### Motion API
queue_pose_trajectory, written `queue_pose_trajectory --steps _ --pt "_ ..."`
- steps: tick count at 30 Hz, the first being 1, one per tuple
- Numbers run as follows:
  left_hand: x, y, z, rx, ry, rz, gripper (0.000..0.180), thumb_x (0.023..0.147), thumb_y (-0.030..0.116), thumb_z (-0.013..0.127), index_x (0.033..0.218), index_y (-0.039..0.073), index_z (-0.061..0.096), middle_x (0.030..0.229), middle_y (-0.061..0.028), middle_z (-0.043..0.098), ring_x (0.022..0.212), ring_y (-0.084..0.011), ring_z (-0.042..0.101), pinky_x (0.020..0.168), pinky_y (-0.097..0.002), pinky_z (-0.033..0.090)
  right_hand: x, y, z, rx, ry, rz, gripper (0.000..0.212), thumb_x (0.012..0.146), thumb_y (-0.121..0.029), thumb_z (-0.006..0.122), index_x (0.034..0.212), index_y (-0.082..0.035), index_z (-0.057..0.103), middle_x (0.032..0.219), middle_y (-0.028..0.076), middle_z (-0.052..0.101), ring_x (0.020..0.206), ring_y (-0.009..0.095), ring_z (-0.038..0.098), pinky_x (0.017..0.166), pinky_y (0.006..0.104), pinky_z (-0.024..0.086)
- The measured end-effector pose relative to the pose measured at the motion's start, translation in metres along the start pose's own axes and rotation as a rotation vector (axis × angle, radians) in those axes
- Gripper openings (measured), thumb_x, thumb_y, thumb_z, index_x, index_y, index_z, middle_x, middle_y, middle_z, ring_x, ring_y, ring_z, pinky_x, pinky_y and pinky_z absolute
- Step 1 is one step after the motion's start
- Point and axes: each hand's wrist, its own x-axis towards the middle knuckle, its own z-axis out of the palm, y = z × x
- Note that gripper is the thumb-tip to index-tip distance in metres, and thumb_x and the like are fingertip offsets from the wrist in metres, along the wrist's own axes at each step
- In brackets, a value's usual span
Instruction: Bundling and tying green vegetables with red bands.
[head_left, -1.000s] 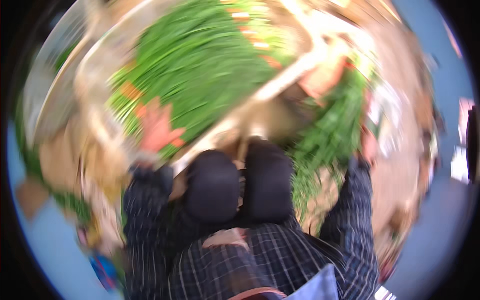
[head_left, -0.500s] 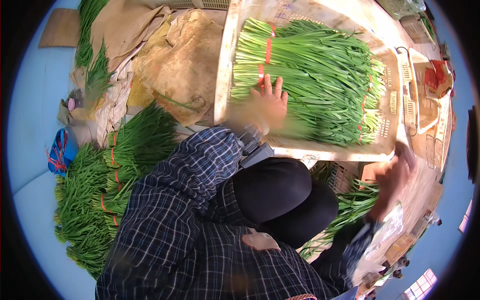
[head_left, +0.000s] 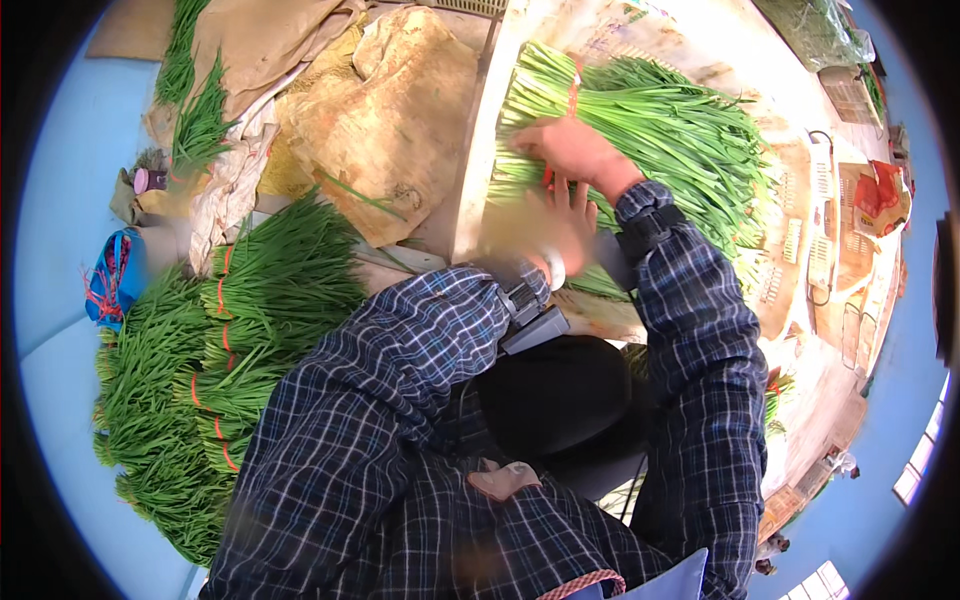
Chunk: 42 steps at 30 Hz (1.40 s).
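Bundles of long green garlic chives, tied with red bands, lie side by side in a cream plastic crate ahead of me. My left hand rests on the near bundles with its fingers stretched out, partly blurred by a smear in the picture. Just above it, my right hand reaches across the bundles toward the pale stem ends. Its fingers point left and bend slightly over the stems by a red band. Neither hand visibly grips a bundle, though the right fingertips are partly hidden.
More banded chives are piled at my left. A blue bag with red ties sits beyond them. Tan sacking lies left of the crate. Another crate, with a red-and-tan bag, stands at the right.
My right hand has come from the crate's near right corner to over the bundles beside my left hand. The left hand stays on the chives while the whole view has shifted slightly.
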Motion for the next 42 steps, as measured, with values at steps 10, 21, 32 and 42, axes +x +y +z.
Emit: queue_pose_trajectory --steps 10,21,32,42 --pt "-0.004 -0.002 -0.018 -0.033 -0.062 0.001 0.082 0.079 0.040 0.059 0.146 0.001 0.031 0.154 -0.0271 0.011 0.138 -0.0584 0.002 0.094 -0.0803 0.024 0.019 -0.002 0.004 -0.026 0.083 -0.059 0.025 0.092 -0.028 0.058 0.112 -0.017 0.068 0.106 0.011 0.064 0.091 0.033 0.066 0.080 0.0404 0.053" --pt "0.003 -0.004 0.012 0.034 0.050 -0.195 0.055 0.100 0.034 0.029 0.151 0.012 0.026 0.157 -0.0237 0.008 0.139 -0.0487 0.022 0.106 -0.0683 0.020 0.035 -0.019 -0.032 -0.319 0.365 -0.067 0.020 0.092 -0.023 0.055 0.106 -0.015 0.067 0.089 0.010 0.063 0.078 0.031 0.065 0.069 0.0414 0.053" --pt "-0.010 -0.002 -0.009 0.137 0.079 -0.038 0.064 0.077 0.022 0.064 0.134 -0.001 0.046 0.152 -0.0315 0.013 0.137 -0.0599 0.006 0.086 -0.0824 0.029 0.023 -0.018 -0.056 -0.430 0.096 0.062 0.021 0.093 -0.023 0.051 0.105 -0.025 0.068 0.094 0.007 0.064 0.082 0.029 0.067 0.070 0.0411 0.054" --pt "-0.017 -0.011 -0.009 0.120 0.166 0.010 0.069 0.070 0.025 0.071 0.128 -0.005 0.049 0.149 -0.0365 0.014 0.135 -0.0631 0.006 0.084 -0.0838 0.029 0.006 -0.013 -0.054 -0.431 0.009 0.073 0.020 0.091 -0.019 0.054 0.105 -0.022 0.067 0.103 0.006 0.065 0.084 0.030 0.068 0.073 0.0422 0.055"
